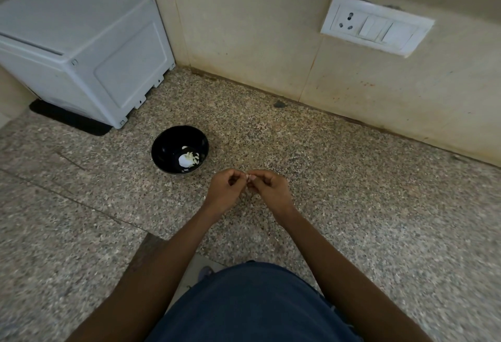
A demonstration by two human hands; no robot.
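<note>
My left hand (224, 192) and my right hand (269, 189) meet above the speckled granite counter (352, 192), fingers curled. Between their fingertips they pinch a small pale piece (248, 177), too small to identify. To the left of the hands stands a black bowl (165, 149) that holds several small white pieces (189, 159) at its bottom. The hands are close to the bowl's right rim and do not touch it.
A white plastic box (81, 40) stands on a black mat at the back left. A beige tiled wall (244, 29) with a white socket and switch plate (375, 25) runs behind the counter. The counter's front edge (151, 238) and floor lie below.
</note>
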